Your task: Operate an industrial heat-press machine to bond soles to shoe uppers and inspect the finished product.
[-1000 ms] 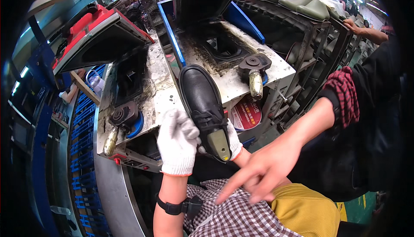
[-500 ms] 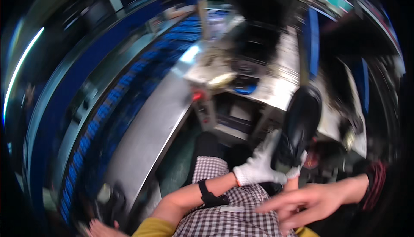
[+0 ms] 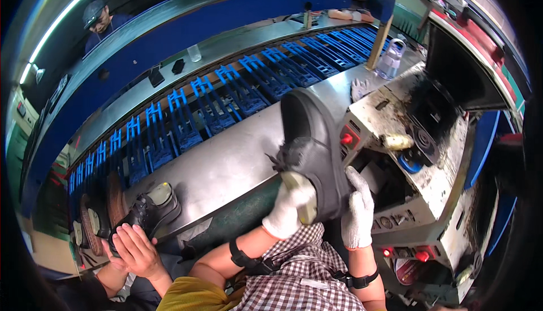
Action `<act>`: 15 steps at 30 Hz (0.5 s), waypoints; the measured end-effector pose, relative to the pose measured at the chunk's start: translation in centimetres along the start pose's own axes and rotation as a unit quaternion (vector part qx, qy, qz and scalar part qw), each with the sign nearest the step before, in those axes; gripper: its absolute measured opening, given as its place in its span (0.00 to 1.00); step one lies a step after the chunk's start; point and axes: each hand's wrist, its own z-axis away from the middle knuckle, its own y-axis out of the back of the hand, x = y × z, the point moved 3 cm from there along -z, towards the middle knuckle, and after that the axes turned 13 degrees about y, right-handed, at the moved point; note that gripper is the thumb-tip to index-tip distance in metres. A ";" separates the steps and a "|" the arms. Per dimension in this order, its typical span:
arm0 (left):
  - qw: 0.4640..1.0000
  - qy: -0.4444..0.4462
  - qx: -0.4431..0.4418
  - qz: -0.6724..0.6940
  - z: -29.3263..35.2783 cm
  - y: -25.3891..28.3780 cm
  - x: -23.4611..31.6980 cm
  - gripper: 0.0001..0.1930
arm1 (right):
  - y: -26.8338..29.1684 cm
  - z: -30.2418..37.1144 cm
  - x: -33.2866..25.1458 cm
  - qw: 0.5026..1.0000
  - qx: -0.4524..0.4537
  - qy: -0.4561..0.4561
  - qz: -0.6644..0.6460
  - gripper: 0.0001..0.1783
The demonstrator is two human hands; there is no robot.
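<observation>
A black lace-up shoe [image 3: 322, 147] with a yellowish shoe last inside it is held up in front of my apron, toe pointing away. My left hand [image 3: 289, 212], in a white knit glove, is closed around the last at the shoe's heel opening. On the other side, my right hand [image 3: 358, 212], gloved the same way, holds the shoe along its sole near the heel. Its palm side is partly hidden. Below the shoe lies my checked apron [image 3: 300, 271].
A metal ledge [image 3: 220, 164] runs beside a conveyor with blue racks [image 3: 192, 107]. At left, another person's bare hands [image 3: 136, 251] are at a second black shoe [image 3: 153, 206]. On the right stands a worn machine [image 3: 435, 181] with red knobs. A clear bottle [image 3: 390, 59] stands behind it.
My view has swung to the right machine's left, toward the conveyor. The shoe has come up in front of the ledge, between both hands. Another person's hand at lower right has gone from view.
</observation>
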 end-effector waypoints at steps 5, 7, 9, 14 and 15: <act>0.991 -0.038 0.125 -0.012 -7.0 3.3 8.4 0.11 | 2.0 1.9 2.9 0.990 -0.002 -0.119 -0.072 0.25; 0.985 -0.047 0.152 -0.066 -10.9 4.1 12.0 0.13 | 4.2 3.3 4.0 0.983 0.009 -0.169 -0.076 0.26; 0.988 0.020 0.148 -0.042 -15.5 5.1 14.4 0.16 | 6.4 4.4 4.8 0.981 0.039 -0.183 -0.045 0.26; 0.966 0.142 0.191 -0.099 -27.2 6.1 18.9 0.21 | 9.7 5.7 6.0 0.967 0.120 -0.223 0.005 0.28; 0.957 0.154 0.204 -0.139 -29.6 5.4 19.9 0.25 | 10.3 6.1 6.5 0.965 0.138 -0.221 0.000 0.29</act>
